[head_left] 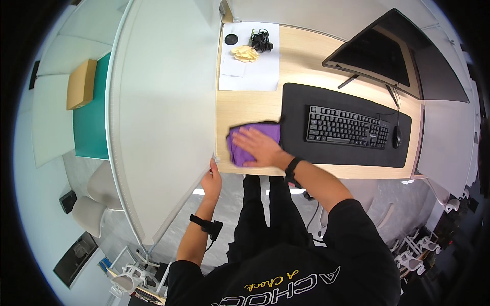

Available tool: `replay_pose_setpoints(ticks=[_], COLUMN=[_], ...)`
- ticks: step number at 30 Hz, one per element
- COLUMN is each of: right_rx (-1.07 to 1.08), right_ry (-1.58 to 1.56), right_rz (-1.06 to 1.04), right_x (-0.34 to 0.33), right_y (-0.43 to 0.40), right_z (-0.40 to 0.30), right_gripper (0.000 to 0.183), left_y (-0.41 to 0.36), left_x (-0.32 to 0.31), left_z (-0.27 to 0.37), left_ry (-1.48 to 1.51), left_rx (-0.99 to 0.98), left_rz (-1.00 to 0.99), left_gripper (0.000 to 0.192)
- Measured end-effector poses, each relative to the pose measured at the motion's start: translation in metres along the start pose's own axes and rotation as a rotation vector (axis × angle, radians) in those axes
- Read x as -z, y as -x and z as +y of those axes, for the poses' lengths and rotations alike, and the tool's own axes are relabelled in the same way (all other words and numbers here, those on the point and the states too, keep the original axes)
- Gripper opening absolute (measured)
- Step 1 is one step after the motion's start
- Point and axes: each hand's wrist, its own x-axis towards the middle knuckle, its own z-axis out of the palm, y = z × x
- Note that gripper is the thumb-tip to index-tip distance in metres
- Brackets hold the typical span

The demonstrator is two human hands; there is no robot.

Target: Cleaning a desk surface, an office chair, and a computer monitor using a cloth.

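Observation:
My right hand (258,147) lies flat on a folded purple cloth (270,132) with a black edge, its palm and spread fingers resting on top. The cloth sits on the light wood desk (249,105), left of a black desk mat (294,153) and close to the front edge. My left hand (211,179) is at the desk's front left corner, beside the lower edge of a white partition panel (164,114). Its thumb points up toward the corner. The other fingers are mostly hidden, and whether they grip the edge cannot be told.
On the mat are a black keyboard (348,127) and a mouse (397,137). A monitor (375,53) stands behind them. White paper (249,82) at the back left bears a black round lid (231,39), a pale yellow flower-like object (245,54) and a bundled black cable (262,41).

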Motion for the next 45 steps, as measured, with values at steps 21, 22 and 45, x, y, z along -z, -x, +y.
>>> replay_pose_setpoints(ticks=[21,22,45], right_rx=[-0.013,-0.217,-0.678], right_ry=[0.228,-0.064,0.197], right_rz=[0.370,0.343,0.579], right_x=[-0.047,-0.026,0.124], right_y=[0.026,0.014,-0.036], right_z=[-0.045,-0.057,0.199], right_gripper=[0.061,0.054,0.070], left_y=[0.001,0.003,-0.162], left_x=[-0.011,-0.004,-0.264], left_z=[0.036,0.009,0.144], left_ry=[-0.295,-0.386,-0.830], left_rx=[0.157,0.056,-0.162], left_rz=[-0.160,-0.039,0.122], left_gripper=[0.025,0.036,0.073])
